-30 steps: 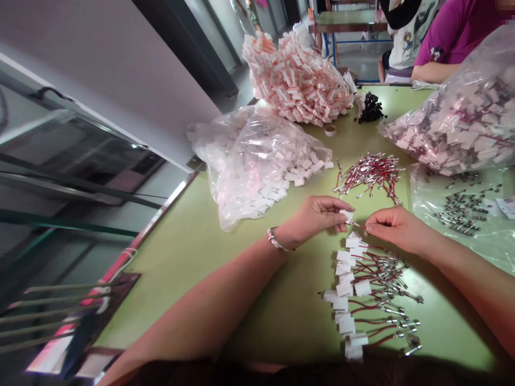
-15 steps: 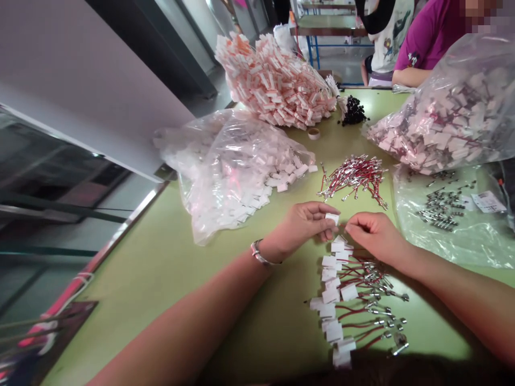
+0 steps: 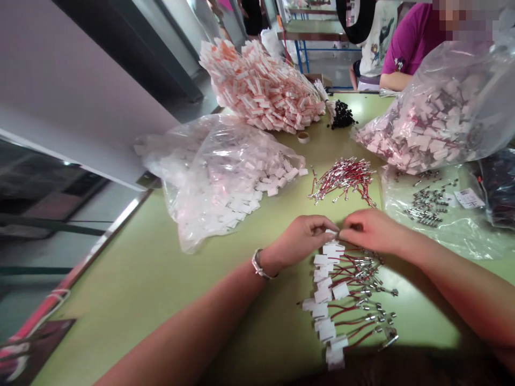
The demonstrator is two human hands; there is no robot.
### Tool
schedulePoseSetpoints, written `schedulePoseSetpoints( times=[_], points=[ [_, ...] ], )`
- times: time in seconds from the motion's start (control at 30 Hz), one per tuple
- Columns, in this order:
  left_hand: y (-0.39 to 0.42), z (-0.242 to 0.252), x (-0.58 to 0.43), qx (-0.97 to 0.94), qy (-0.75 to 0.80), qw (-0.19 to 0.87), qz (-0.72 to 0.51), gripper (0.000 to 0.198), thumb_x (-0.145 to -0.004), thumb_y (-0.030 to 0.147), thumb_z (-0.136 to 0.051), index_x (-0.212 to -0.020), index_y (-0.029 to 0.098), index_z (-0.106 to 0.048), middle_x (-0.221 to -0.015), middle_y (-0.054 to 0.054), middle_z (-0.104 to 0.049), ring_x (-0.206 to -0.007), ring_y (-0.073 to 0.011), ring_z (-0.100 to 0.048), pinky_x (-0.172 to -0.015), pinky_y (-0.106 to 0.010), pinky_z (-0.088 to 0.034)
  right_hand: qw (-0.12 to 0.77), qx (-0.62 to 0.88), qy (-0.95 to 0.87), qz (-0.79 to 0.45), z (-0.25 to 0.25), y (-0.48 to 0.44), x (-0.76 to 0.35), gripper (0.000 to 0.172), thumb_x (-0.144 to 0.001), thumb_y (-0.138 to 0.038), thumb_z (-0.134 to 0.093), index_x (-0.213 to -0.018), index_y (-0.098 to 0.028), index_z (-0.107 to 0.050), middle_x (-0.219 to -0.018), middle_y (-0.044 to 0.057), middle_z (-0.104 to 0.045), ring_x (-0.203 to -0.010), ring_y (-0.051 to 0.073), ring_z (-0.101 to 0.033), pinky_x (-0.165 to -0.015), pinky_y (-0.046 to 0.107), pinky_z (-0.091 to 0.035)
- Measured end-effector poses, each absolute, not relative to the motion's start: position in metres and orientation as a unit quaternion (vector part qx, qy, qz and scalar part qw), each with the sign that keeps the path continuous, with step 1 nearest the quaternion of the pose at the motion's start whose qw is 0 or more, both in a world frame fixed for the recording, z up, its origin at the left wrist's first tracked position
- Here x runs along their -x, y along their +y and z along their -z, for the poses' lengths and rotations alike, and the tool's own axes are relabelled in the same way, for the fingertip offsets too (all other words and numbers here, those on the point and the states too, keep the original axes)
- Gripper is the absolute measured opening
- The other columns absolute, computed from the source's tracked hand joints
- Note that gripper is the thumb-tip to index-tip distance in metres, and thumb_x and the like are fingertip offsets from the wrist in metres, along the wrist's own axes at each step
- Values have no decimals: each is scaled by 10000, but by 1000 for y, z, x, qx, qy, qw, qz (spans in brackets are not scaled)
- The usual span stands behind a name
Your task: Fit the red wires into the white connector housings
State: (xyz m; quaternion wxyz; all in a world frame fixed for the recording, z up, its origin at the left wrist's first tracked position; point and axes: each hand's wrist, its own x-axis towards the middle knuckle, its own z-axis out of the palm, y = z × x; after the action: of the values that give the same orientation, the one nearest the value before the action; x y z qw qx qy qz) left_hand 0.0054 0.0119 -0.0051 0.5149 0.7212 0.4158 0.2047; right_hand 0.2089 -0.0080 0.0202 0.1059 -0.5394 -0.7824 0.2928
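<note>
My left hand, with a metal-banded watch or bracelet at the wrist, pinches a small white plastic housing, mostly covered by the fingers. My right hand is closed in a pinch, its fingertips meeting those of the left. What it grips is hidden. Just below both hands runs a column of white housings with short red wires extending right to metal-ended glass-like tubes. Beyond the hands lies a pile of red wires with silver terminals.
A clear bag of white housings spreads at left. Behind it is a heap of white-and-orange pieces, near a tape roll and black-tipped wires. Rightward are a filled bag, loose metal-ended tubes and a person's purple sleeve.
My hands have come together, fingertips now meeting above the column, and the white housing in my left hand is lower. The whole view has shifted slightly.
</note>
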Motion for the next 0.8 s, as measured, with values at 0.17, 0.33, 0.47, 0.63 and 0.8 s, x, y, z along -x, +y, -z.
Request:
schedulePoseSetpoints(
  times=[0.17,0.33,0.47,0.63,0.8],
  points=[
    [19,1,-4,-775,350,488,-197,169,-780,295,-605,-713,174,-703,-773,-44,-660,-720,-122,-597,-682,-241,-483,75,706,-698,-99,-30,18,-244,288,-840,-418,-513,-777,-193,-683,-767,98,-660,-619,181,-550,-534,314,-337],
    [33,-10,-8,-779,409,422,-219,190,-793,326,-588,-730,182,-695,-794,-46,-685,-728,-132,-603,-705,-258,-473,-5,711,-700,-66,-14,24,-242,275,-838,-342,-499,-851,-156,-700,-862,155,-666,-685,215,-591,-544,319,-352],
    [38,-21,-24,-785,421,408,-198,151,-786,283,-594,-729,191,-699,-766,-32,-698,-686,-127,-600,-667,-249,-460,14,709,-695,-120,-20,26,-247,206,-798,-295,-529,-744,-179,-691,-752,117,-675,-621,190,-572,-521,303,-333],
    [32,-15,-55,-751,424,387,-327,163,-832,265,-565,-791,188,-703,-788,-34,-701,-698,-130,-596,-707,-280,-488,70,700,-708,-65,-33,24,-257,221,-834,-281,-486,-832,-188,-687,-778,95,-705,-650,189,-592,-549,291,-338],
    [34,1,-66,-825,326,251,-387,248,-879,199,-499,-1071,192,-657,-1053,-85,-673,-998,-186,-588,-914,-376,-468,19,669,-741,-62,-33,16,-245,238,-849,-285,-485,-883,-184,-698,-858,115,-720,-710,218,-627,-570,295,-346]
  ],
)
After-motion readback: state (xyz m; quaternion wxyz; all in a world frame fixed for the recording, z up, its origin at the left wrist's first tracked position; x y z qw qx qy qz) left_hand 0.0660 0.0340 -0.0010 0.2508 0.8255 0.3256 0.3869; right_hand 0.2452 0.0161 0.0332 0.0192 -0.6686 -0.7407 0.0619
